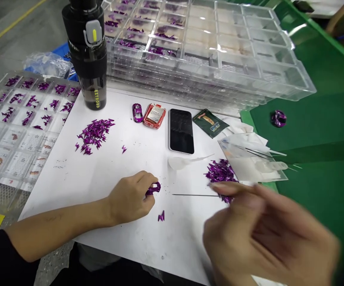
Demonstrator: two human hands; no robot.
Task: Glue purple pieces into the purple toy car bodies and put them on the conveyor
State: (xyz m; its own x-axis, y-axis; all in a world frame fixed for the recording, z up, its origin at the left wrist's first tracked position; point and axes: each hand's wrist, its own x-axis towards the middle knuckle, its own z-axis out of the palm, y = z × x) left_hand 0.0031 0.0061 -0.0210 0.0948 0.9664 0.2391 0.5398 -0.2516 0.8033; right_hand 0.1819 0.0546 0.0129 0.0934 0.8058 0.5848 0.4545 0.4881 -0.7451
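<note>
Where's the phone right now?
In the head view, the phone lies on the white table, just right of centre, between the red-and-silver item and the green packet.

Right hand all blur, swallowing the thin metal needle's back end! Left hand hides part of the glossy purple shell; tall black bottle, top cropped!

The held piece and heaped bits are metallic purple, the tabletop white, the phone black.
</note>
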